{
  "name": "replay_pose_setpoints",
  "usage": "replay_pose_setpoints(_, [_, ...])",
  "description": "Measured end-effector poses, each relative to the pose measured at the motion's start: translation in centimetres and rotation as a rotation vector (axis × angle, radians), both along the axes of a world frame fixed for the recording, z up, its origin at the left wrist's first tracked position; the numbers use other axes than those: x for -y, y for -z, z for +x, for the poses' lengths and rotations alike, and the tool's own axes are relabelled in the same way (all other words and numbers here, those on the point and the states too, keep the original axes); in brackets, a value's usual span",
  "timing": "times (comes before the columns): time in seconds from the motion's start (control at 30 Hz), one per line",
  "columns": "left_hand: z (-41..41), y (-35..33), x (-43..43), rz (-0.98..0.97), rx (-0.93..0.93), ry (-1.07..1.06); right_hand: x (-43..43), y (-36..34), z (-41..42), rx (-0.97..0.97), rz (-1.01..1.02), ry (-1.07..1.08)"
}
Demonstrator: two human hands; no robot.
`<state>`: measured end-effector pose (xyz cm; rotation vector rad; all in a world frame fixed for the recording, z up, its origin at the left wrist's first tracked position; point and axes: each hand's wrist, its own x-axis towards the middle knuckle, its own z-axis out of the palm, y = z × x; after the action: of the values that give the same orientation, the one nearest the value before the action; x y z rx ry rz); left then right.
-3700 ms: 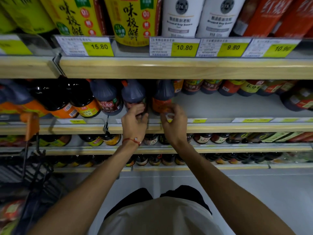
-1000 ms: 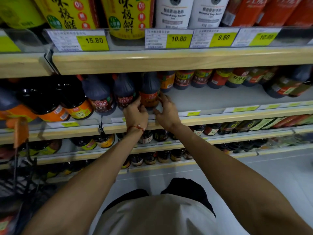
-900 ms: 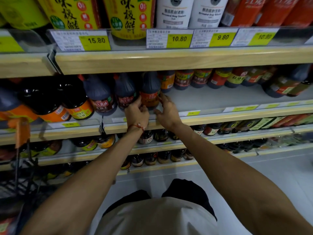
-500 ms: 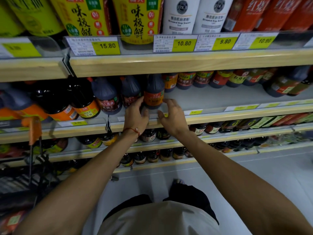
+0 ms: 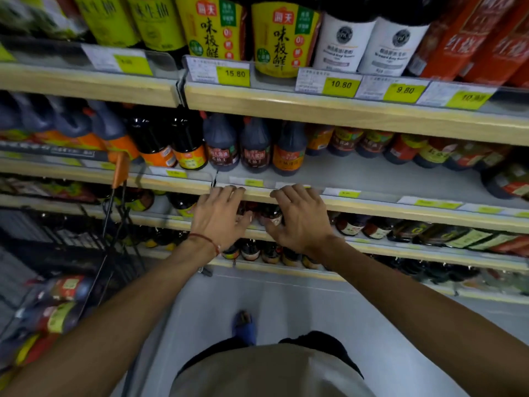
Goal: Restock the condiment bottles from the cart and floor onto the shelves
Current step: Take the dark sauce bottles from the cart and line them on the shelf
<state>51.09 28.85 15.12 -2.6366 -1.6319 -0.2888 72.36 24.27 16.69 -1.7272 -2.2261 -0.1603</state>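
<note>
I take the orange-labelled bottle [image 5: 287, 151] as my mark. It stands on the grey shelf, with two red-labelled bottles [image 5: 239, 147] just left of it and bare shelf to its right.

My left hand [image 5: 220, 217] and right hand [image 5: 300, 220] hang below it, apart from each other. The fingers of both are loosely spread and hold nothing. The fingertips lie over the wooden shelf lip [image 5: 372, 203] under the bottle, but I cannot tell whether they touch it.

The stock left to shelve sits in the cart [image 5: 94, 253], far down and left of my mark. The cart bottles [image 5: 60, 313] lie on their sides.

I judge these bottles heavy, full of dark liquid, with stiff smooth plastic walls that could slip. I would wrap my fingers round the waist at the label and put the other palm under the base.

The caps above my mark vanish behind the upper shelf board [image 5: 343, 110]. The cart load is blurred, so I cannot read its labels or count it. No stock shows on the floor.
</note>
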Motion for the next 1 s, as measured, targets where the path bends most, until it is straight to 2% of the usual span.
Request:
replay_pose_setpoints(0.27, [-1.8, -0.6, 11.3, -0.001, -0.050, -0.291, 4.9, 0.2, -0.7, 0.016, -0.019, -0.258])
replay_pose_setpoints(0.5, [-4.9, -0.4, 22.6, -0.041, -0.096, -0.536, 9.5, 1.2, -5.1, 0.011, -0.027, -0.494])
replay_pose_setpoints(0.77, [-12.4, -0.4, 30.9, -0.048, -0.117, -0.777, 13.2, 0.7, -14.9, 0.007, -0.020, -0.754])
replay_pose_setpoints(1.0, [-22.1, 1.0, 35.9, -0.069, -0.058, -0.922, 15.8, 0.8, -26.3, 0.024, -0.068, -0.853])
